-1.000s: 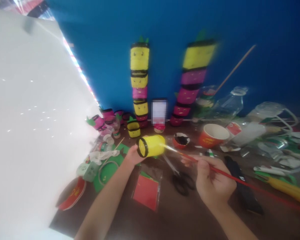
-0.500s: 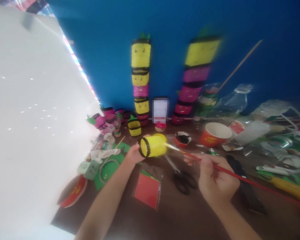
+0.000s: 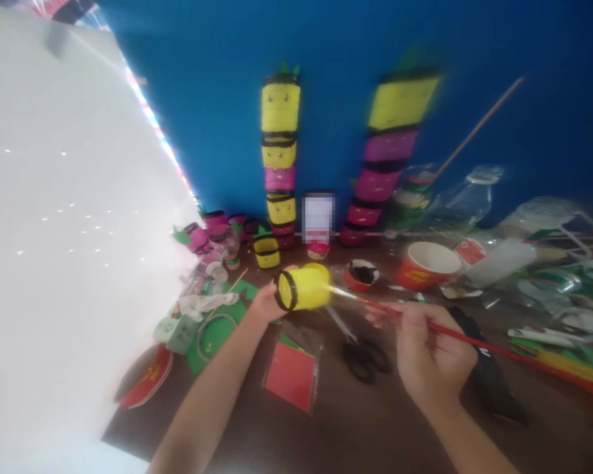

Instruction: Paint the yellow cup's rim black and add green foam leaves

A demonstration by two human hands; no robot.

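Note:
My left hand is closed around the black-rimmed end of a yellow cup, which lies on its side in the air above the table. Its open mouth faces left. In my right hand is a long paintbrush with a red handle, gripped between thumb and fingers. The brush's pale tip touches, or nearly touches, the cup's right end. Behind the cup a yellow rounded edge shows, perhaps a paint container. A small red bowl with black stuff inside stands just right of it.
Scissors and a plastic packet of red paper lie below the cup. A paper cup and clear bottles crowd the right. Two towers of painted cups stand against the blue wall. Green sheets lie left.
Almost nothing differs. My right hand and the brush have shifted very slightly, while the yellow cup stays held in my left hand.

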